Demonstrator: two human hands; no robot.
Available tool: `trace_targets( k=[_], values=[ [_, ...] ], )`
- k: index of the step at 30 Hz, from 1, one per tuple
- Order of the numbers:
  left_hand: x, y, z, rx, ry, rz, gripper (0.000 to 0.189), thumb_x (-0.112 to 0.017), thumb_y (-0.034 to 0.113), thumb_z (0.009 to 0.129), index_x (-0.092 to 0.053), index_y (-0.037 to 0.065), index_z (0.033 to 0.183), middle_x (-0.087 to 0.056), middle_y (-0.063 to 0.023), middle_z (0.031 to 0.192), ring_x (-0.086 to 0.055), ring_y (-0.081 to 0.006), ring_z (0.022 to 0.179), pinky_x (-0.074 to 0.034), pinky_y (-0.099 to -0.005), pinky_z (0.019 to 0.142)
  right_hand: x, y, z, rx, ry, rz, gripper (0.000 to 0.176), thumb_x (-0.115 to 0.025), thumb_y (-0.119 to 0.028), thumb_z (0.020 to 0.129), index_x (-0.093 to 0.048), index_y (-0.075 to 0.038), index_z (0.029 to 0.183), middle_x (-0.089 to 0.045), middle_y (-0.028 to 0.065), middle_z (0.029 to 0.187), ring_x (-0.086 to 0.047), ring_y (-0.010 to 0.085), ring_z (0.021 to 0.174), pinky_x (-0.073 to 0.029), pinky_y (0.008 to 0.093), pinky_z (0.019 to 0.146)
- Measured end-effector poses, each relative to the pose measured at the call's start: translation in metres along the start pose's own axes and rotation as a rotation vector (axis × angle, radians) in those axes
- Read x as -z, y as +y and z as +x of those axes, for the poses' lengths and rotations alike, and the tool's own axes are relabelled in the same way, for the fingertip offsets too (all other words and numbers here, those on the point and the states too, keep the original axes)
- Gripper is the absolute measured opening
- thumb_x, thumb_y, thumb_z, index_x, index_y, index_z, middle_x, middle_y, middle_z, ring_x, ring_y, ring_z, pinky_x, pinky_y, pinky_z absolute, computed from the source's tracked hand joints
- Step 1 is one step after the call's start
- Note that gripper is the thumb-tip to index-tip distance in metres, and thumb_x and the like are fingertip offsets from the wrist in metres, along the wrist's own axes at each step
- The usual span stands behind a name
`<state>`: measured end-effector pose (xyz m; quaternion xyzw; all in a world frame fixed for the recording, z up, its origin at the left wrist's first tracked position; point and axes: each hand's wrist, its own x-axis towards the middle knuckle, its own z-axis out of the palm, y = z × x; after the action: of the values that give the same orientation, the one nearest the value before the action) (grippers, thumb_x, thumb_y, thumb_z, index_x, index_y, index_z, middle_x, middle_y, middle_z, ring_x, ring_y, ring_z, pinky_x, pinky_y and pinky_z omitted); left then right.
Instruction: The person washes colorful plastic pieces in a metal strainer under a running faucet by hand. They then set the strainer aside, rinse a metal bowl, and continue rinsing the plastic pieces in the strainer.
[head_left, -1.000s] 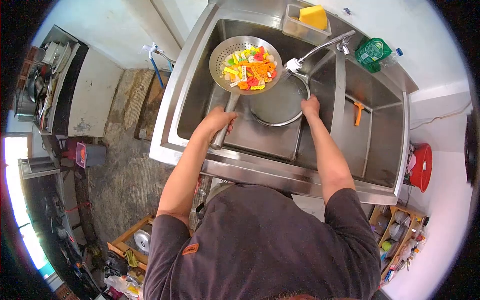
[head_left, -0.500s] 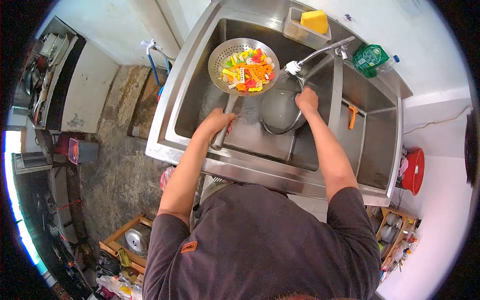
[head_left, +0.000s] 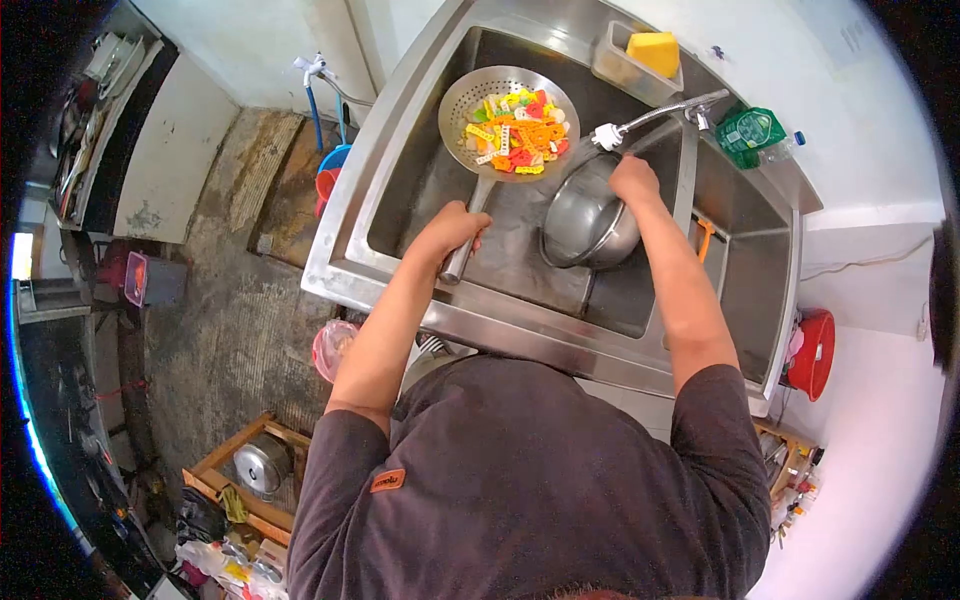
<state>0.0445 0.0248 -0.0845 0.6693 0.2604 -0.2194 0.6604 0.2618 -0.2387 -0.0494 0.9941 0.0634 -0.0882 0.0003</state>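
My left hand is closed round the long handle of a perforated metal strainer ladle, held over the left side of the sink. In its bowl lies a heap of small yellow, orange, red, white and green pieces, several of them with rows of holes; I cannot make out what they are. My right hand grips the far rim of a round metal bowl, which is tilted on its side in the basin with its inner wall showing. Just beyond it is the white tap nozzle.
The steel sink has a second basin at right, with an orange-handled tool. Along the back ledge stand a plastic tub with a yellow sponge and a green bottle or pouch. A red basin hangs at far right.
The metal bowl has tipped from nearly level, with cloudy liquid inside, onto its side, and its bare inner wall now shows. The strainer ladle stays over the basin.
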Motion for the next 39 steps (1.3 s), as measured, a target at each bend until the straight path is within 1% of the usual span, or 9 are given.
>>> trace_targets(
  k=[4, 13, 19, 22, 26, 31, 34, 36, 39],
  values=[
    [0.000, -0.002, 0.003, -0.012, 0.028, 0.028, 0.031, -0.068, 0.020, 0.087, -0.053, -0.005, 0.096, -0.060, -0.0080, 0.068, -0.058, -0.0162, 0.054, -0.048, -0.0334, 0.047, 0.016, -0.004, 0.009, -0.018, -0.224, -0.098, 0.033, -0.054, -0.018, 0.087, -0.073, -0.005, 0.111, -0.067, 0.0196, 0.121, -0.065, 0.0352, 0.114, -0.052, 0.0441, 0.097],
    [0.004, -0.003, 0.005, -0.048, 0.018, 0.114, 0.028, -0.068, 0.019, 0.087, -0.053, -0.004, 0.093, -0.060, -0.0090, 0.067, -0.058, -0.0177, 0.052, -0.047, -0.0340, 0.047, 0.029, -0.022, 0.017, -0.049, -0.329, -0.261, 0.038, -0.060, -0.021, 0.086, -0.069, -0.006, 0.120, -0.065, 0.0158, 0.128, -0.064, 0.0313, 0.118, -0.052, 0.0420, 0.098],
    [0.004, -0.010, 0.013, -0.039, 0.012, 0.001, 0.025, -0.067, 0.018, 0.089, -0.053, -0.002, 0.088, -0.059, -0.0083, 0.067, -0.057, -0.0172, 0.051, -0.047, -0.0337, 0.044, 0.030, -0.018, 0.026, -0.020, -0.306, -0.247, 0.034, -0.058, -0.016, 0.081, -0.073, -0.005, 0.110, -0.070, 0.0177, 0.116, -0.068, 0.0319, 0.108, -0.053, 0.0414, 0.092],
    [0.002, -0.007, 0.013, -0.022, 0.008, 0.030, 0.025, -0.067, 0.018, 0.089, -0.053, -0.002, 0.088, -0.059, -0.0081, 0.067, -0.057, -0.0167, 0.051, -0.048, -0.0337, 0.043, 0.030, -0.012, 0.032, 0.030, -0.473, -0.405, 0.037, -0.060, -0.022, 0.086, -0.070, -0.010, 0.119, -0.066, 0.0132, 0.127, -0.064, 0.0306, 0.117, -0.052, 0.0405, 0.097],
    [-0.001, -0.006, 0.014, -0.044, 0.020, 0.036, 0.025, -0.068, 0.019, 0.089, -0.054, -0.002, 0.089, -0.059, -0.0085, 0.065, -0.058, -0.0173, 0.051, -0.047, -0.0340, 0.044, 0.019, 0.002, 0.033, 0.037, -0.427, -0.412, 0.034, -0.059, -0.021, 0.086, -0.072, -0.011, 0.116, -0.070, 0.0113, 0.121, -0.068, 0.0301, 0.111, -0.052, 0.0400, 0.096],
    [-0.005, 0.000, 0.007, -0.041, 0.026, 0.045, 0.025, -0.068, 0.020, 0.089, -0.056, -0.002, 0.088, -0.060, -0.0091, 0.063, -0.058, -0.0177, 0.050, -0.047, -0.0342, 0.045, 0.028, 0.008, 0.021, -0.169, -0.490, -0.047, 0.026, -0.058, -0.013, 0.085, -0.072, 0.004, 0.098, -0.072, 0.0204, 0.094, -0.074, 0.0320, 0.075, -0.060, 0.0417, 0.066],
    [-0.008, -0.001, 0.010, -0.082, 0.035, 0.040, 0.026, -0.068, 0.021, 0.089, -0.056, -0.002, 0.087, -0.060, -0.0088, 0.064, -0.058, -0.0175, 0.050, -0.048, -0.0339, 0.045, 0.000, 0.037, 0.031, -0.182, -0.427, 0.211, 0.023, -0.052, -0.008, 0.083, -0.067, 0.008, 0.090, -0.069, 0.0256, 0.083, -0.072, 0.0386, 0.073, -0.060, 0.0459, 0.052],
    [-0.009, 0.001, 0.008, -0.042, 0.033, 0.024, 0.026, -0.067, 0.021, 0.089, -0.055, -0.002, 0.088, -0.060, -0.0083, 0.066, -0.058, -0.0167, 0.051, -0.048, -0.0330, 0.046, -0.037, 0.059, 0.044, -0.225, -0.437, 0.293, 0.027, -0.051, -0.009, 0.085, -0.064, 0.008, 0.102, -0.068, 0.0277, 0.091, -0.072, 0.0408, 0.075, -0.061, 0.0487, 0.054],
    [-0.012, 0.012, -0.002, -0.001, 0.010, 0.031, 0.024, -0.066, 0.020, 0.090, -0.054, -0.001, 0.088, -0.059, -0.0066, 0.067, -0.057, -0.0156, 0.051, -0.047, -0.0324, 0.045, -0.115, 0.092, 0.061, -0.147, -0.154, 0.504, 0.038, -0.053, -0.011, 0.087, -0.056, 0.006, 0.121, -0.066, 0.0287, 0.102, -0.072, 0.0427, 0.077, -0.061, 0.0501, 0.054]
  ],
)
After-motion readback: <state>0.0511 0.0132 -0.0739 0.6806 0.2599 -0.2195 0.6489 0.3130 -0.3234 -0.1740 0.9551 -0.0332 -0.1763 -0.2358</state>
